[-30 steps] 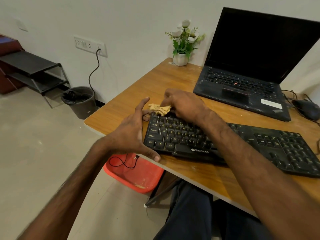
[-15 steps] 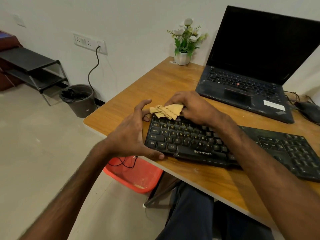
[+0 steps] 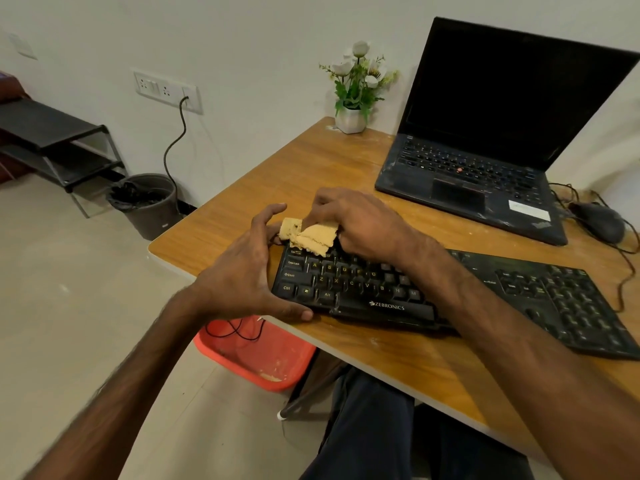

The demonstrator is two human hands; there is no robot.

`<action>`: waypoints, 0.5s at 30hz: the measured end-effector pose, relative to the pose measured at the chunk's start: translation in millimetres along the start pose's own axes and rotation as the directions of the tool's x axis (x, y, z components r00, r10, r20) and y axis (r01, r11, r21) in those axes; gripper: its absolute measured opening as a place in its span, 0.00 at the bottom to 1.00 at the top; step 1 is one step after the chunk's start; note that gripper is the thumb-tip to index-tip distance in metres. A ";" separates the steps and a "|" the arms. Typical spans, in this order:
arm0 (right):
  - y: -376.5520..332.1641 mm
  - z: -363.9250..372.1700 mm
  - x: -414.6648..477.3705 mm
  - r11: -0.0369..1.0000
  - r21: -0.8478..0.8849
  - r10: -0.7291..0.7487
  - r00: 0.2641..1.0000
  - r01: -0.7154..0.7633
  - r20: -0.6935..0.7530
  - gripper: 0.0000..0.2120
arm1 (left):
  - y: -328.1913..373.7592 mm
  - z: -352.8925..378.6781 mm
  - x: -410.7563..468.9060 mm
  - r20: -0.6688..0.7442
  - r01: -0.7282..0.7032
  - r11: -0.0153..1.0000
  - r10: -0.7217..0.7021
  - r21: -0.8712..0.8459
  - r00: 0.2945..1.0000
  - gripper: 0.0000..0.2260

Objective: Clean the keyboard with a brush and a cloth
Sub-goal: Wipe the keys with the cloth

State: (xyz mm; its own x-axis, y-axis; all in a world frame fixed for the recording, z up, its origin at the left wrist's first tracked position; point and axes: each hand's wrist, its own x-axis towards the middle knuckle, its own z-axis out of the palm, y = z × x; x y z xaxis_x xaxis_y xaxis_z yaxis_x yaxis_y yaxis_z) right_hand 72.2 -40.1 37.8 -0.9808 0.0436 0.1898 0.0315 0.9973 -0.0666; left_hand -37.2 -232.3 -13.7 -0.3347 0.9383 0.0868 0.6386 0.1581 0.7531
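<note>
A black keyboard lies along the near edge of the wooden desk. My right hand presses a crumpled tan cloth onto the keyboard's top-left keys. My left hand grips the keyboard's left end, thumb on the front edge and fingers curled at the back corner. No brush is in view.
An open black laptop stands behind the keyboard, with a black mouse and cables to its right. A small white flower pot sits at the far desk corner. Below are a red basin and a grey bin.
My right hand has rubbed the cloth back and forth over the top-left keys, and more of the cloth shows now. My left hand keeps its hold on the keyboard's left end.
</note>
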 end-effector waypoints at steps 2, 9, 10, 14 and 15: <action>1.0 2.7 -3.0 1.000 -0.001 -0.004 1.000 0.004 -0.005 0.22 | 0.3 -0.3 0.7 0.002 0.007 1.000 -0.007 -0.014 1.000 0.65; 24.2 9.1 0.5 0.987 0.061 0.149 0.989 -0.150 0.021 0.26 | 0.2 -0.5 0.4 0.003 0.017 1.000 -0.017 0.003 1.000 0.64; 25.0 9.8 -1.7 0.982 0.111 0.153 0.988 -0.154 0.016 0.25 | 0.7 -0.5 0.5 0.005 0.017 1.000 -0.017 0.007 1.000 0.63; 15.5 10.3 -7.9 0.968 0.243 0.079 0.995 -0.060 -0.067 0.21 | 1.1 0.0 0.5 0.010 0.016 1.000 -0.016 0.015 1.000 0.63; 11.5 9.2 -7.4 0.972 0.234 0.037 0.997 -0.021 -0.067 0.22 | 0.8 0.0 0.4 0.011 0.016 1.000 -0.016 0.009 1.000 0.63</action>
State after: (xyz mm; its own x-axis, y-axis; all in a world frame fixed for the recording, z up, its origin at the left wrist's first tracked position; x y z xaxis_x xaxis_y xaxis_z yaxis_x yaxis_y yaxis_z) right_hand 78.1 -29.5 26.7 -0.9639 0.0846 0.2523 0.0058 0.9546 -0.2978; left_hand -36.8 -231.8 -13.0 -0.3373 0.9389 0.0681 0.6398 0.1756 0.7482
